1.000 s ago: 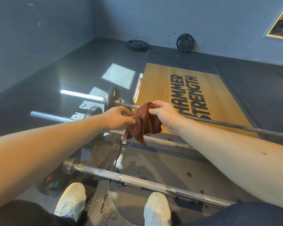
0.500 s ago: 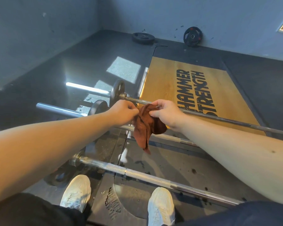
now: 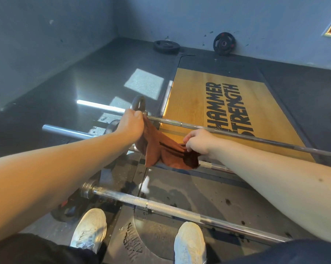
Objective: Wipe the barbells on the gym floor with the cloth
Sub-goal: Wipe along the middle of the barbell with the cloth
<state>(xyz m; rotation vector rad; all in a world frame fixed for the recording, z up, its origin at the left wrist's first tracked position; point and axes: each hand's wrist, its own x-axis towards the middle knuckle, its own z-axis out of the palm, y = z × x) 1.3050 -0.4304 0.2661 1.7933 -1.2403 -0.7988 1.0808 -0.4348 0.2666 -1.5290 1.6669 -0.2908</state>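
Now both hands — left hand, right hand — pinching brown cloth, above barbells

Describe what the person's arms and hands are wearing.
Nothing: the left hand and right hand are ungloved, no rings visible. The left forearm and right forearm are bare, without sleeves, watch or bands; the right one bears a small dark spot.

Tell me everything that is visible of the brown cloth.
The cloth is rust-brown and soft-looking, with dark creases. It is stretched slantwise: the left hand grips its upper end, the right hand pinches its lower end. One corner hangs down in front of the middle barbell; contact cannot be told.
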